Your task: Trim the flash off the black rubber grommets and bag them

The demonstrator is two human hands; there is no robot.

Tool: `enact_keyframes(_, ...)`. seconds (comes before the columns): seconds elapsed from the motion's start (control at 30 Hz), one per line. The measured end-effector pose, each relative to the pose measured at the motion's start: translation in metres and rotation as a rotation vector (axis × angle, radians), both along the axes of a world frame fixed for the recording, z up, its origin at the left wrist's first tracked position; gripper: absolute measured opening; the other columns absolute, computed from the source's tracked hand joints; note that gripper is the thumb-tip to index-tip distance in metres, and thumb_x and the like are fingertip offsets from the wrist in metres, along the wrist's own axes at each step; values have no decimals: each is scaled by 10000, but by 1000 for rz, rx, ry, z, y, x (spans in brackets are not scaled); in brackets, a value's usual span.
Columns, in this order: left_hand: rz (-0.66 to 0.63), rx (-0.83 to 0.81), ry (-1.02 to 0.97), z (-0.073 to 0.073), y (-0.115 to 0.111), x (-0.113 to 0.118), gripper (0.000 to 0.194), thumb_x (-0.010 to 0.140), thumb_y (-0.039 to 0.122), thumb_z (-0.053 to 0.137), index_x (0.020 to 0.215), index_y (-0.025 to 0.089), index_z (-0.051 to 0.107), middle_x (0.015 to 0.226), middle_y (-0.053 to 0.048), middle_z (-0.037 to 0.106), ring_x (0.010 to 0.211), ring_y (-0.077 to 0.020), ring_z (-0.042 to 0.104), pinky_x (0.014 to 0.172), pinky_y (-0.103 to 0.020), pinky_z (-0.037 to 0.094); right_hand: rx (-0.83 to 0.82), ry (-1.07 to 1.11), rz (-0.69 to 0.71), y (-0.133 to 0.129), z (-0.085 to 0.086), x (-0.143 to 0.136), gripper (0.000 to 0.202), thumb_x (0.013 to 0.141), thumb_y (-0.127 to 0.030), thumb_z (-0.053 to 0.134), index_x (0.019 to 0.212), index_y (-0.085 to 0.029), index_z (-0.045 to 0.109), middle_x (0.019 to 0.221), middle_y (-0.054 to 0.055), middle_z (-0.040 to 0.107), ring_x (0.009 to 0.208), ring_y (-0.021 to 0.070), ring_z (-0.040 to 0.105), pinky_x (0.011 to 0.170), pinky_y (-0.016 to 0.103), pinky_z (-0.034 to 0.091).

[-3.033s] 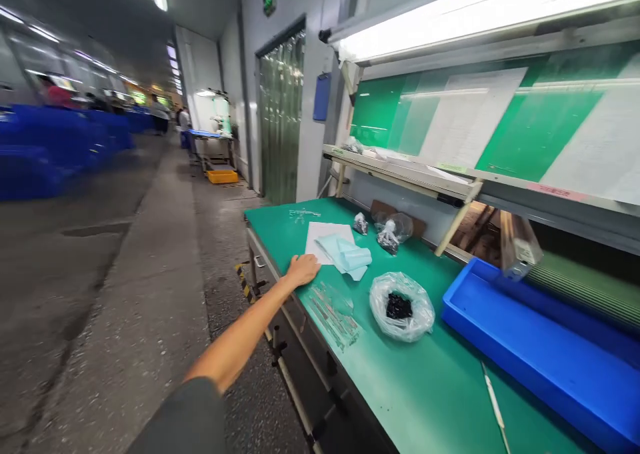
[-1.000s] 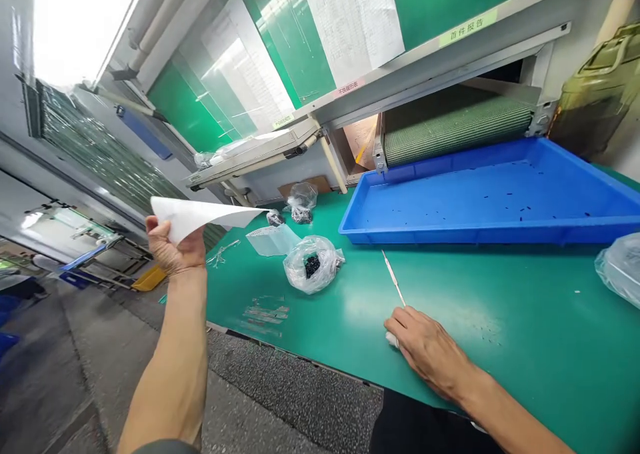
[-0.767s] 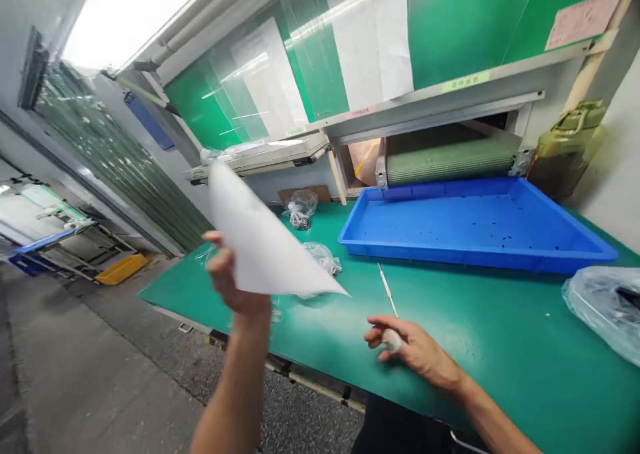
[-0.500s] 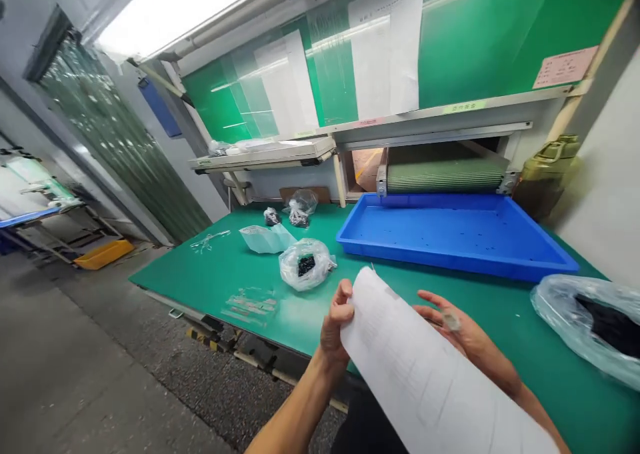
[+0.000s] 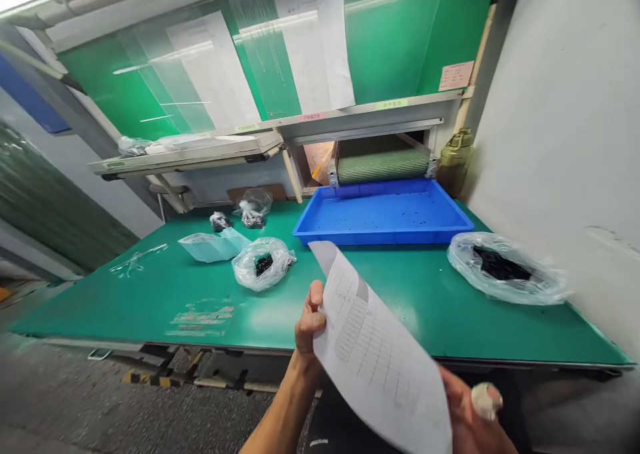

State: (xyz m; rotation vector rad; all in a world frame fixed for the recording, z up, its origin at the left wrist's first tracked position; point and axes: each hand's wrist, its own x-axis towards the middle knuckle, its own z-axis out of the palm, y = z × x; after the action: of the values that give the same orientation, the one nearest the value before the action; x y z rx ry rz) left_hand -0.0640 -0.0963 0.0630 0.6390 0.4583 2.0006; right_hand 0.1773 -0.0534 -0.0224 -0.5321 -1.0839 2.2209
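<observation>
A printed paper sheet (image 5: pixel 370 347) with a table of lines on it is tilted and curved in front of me. My left hand (image 5: pixel 310 321) pinches its left edge, thumb on the printed side. At the lower right edge is my right hand (image 5: pixel 473 411), gripping the sheet with its fingers partly hidden behind it; one digit has a pale wrapping. Beyond the paper, an open clear plastic bag (image 5: pixel 240 267) of small black pieces rests on the green table (image 5: pixel 280 321). To the right lies a larger open plastic bag (image 5: pixel 465 274) with black contents.
A blue tray (image 5: pixel 380 236) with scattered black bits stands below a small conveyor belt (image 5: pixel 383 164). Two tied bags, one of them a knotted bag (image 5: pixel 253 217), and a light-blue sheet (image 5: pixel 213 246) lie at the back left. A bottle (image 5: pixel 456 161) stands by the wall.
My view has turned right. My right hand has moved from behind the paper's upper side down to its lower right edge. The printed side now faces me more. My left hand keeps its grip.
</observation>
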Motion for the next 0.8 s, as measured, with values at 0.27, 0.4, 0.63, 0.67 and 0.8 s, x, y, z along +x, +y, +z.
enact_keyframes(0.27, -191, -162, 205, -21, -20, -12, 433, 522, 212, 842, 637, 177, 427, 631, 41, 541, 512, -92, 475, 481, -185, 367, 185, 96, -267, 70, 81, -2, 863, 650, -658, 734, 1368, -274, 449, 1244, 113, 601, 1168, 349, 529, 980, 461, 448)
enact_keyframes(0.4, -303, -330, 294, -46, -28, -21, 392, 581, 257, 848, 720, 180, 490, 723, 18, 561, 630, -114, 550, 541, -189, 404, 321, -128, -350, 104, 93, -11, 730, 704, -530, 763, 1324, -257, 490, 1241, 92, 612, 1132, 336, 563, 948, 468, 488)
enact_keyframes(0.63, -355, -546, 483, -28, -13, -50, 621, 752, 302, 752, 1269, 236, 415, 1151, -101, 554, 921, -221, 613, 770, -366, 519, 347, -233, -185, 146, 51, -45, 557, 765, -370, 764, 1262, -263, 537, 1234, 52, 622, 1093, 262, 597, 932, 414, 518)
enact_keyframes(0.67, -329, -570, 513, -23, -6, -54, 628, 763, 302, 738, 1288, 224, 402, 1167, -115, 548, 943, -230, 605, 762, -370, 524, 349, -256, -197, 150, 47, -49, 541, 767, -373, 763, 1249, -256, 547, 1223, 54, 629, 1082, 262, 603, 933, 420, 516)
enact_keyframes(0.8, -274, -621, 619, -13, 27, -67, 578, 740, 269, 731, 1238, 173, 454, 1019, -97, 610, 871, -205, 596, 666, -300, 503, 394, -334, -274, 163, 44, -63, 509, 729, -416, 783, 1164, -220, 606, 1171, 62, 657, 1055, 277, 617, 957, 468, 495)
